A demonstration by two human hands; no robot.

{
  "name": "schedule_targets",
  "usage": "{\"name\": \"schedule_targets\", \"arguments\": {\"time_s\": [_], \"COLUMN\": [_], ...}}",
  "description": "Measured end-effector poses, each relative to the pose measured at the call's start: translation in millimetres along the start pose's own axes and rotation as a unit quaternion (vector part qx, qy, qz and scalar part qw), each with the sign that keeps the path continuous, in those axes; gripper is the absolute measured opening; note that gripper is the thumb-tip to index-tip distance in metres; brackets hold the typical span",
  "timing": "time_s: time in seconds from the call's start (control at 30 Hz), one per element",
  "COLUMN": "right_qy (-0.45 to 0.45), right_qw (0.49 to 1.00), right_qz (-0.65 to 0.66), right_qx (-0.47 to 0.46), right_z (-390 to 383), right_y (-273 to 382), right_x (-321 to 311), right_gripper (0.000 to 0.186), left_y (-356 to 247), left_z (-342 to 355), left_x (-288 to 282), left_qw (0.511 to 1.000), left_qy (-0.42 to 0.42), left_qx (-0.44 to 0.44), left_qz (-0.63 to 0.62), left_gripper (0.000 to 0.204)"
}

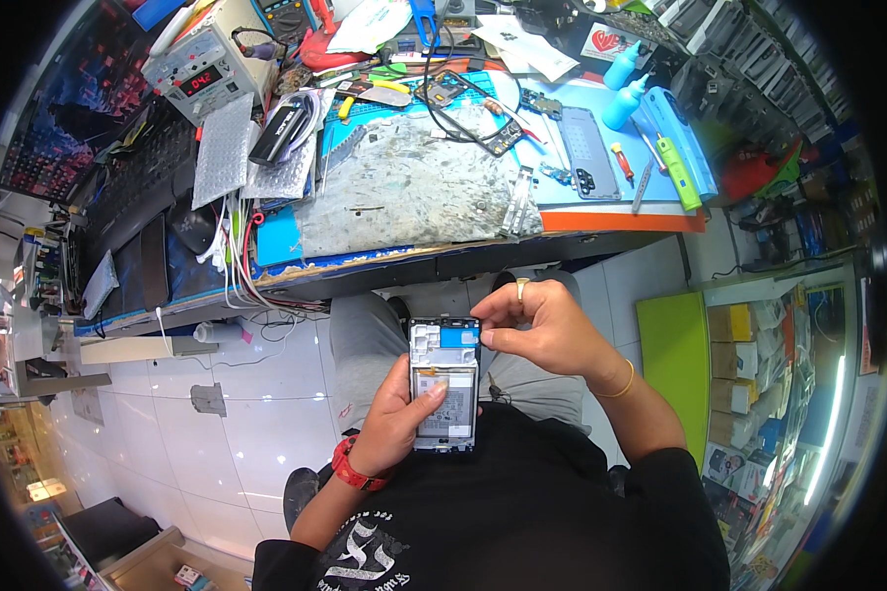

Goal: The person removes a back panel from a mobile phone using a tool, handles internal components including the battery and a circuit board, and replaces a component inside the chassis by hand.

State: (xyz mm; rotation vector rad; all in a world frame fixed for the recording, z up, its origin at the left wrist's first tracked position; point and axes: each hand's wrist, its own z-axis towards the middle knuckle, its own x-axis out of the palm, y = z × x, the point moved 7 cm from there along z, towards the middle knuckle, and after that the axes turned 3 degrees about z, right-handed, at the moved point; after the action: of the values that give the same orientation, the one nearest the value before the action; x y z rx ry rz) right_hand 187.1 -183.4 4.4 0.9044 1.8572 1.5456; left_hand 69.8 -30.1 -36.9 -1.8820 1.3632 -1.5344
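Observation:
An opened smartphone point(445, 379) is held upright over my lap, its back cover off. Its battery fills the lower part, and a grey inner frame with a blue patch shows at the top. My left hand point(394, 419) is closed around the phone's left side and lower part, the thumb lying across the battery. At the upper right corner my right hand point(535, 320) is closed, with thumb and forefinger pinched against the phone's edge. Whether something small sits between those fingertips cannot be made out.
Ahead stands a workbench with a stained grey mat point(404, 187). On it lie a phone frame point(589, 148), blue bottles point(623, 103), a green-handled tool point(678, 172) and a power supply point(202, 79). Cables point(237, 261) hang off its front edge. A glass display case point(759, 384) is at right.

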Motion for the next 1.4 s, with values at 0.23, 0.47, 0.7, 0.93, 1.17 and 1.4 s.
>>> {"name": "schedule_targets", "arguments": {"time_s": [0.23,0.47,0.7,0.93,1.17,1.4], "right_qy": [-0.003,-0.016,-0.029,-0.039,-0.024,-0.016], "right_qw": [1.000,1.000,0.999,0.980,0.985,0.958], "right_qz": [-0.009,-0.019,-0.030,-0.146,-0.138,-0.224], "right_qx": [0.007,0.009,0.006,-0.129,-0.100,-0.178], "right_z": [-0.1,0.1,-0.7,1.0,3.6,1.6], "right_y": [-4.3,-7.9,-10.5,9.1,5.7,25.8], "right_x": [-0.7,0.0,2.8,5.9,5.7,13.6], "right_gripper": [0.023,0.024,0.022,0.012,0.011,0.010], "left_y": [1.6,4.0,3.7,7.0,7.7,8.7], "left_z": [0.8,-0.3,-0.5,0.1,-1.7,-1.5], "left_x": [-0.1,-0.5,2.1,2.5,2.8,2.9], "left_qw": [1.000,1.000,1.000,0.996,0.994,0.997], "left_qy": [0.002,0.002,0.011,0.006,0.003,-0.004], "left_qx": [0.001,-0.005,-0.015,-0.050,-0.059,-0.056], "left_qz": [0.000,0.005,-0.017,-0.074,-0.097,-0.056], "left_gripper": [0.044,0.042,0.043,0.042,0.040,0.038]}}
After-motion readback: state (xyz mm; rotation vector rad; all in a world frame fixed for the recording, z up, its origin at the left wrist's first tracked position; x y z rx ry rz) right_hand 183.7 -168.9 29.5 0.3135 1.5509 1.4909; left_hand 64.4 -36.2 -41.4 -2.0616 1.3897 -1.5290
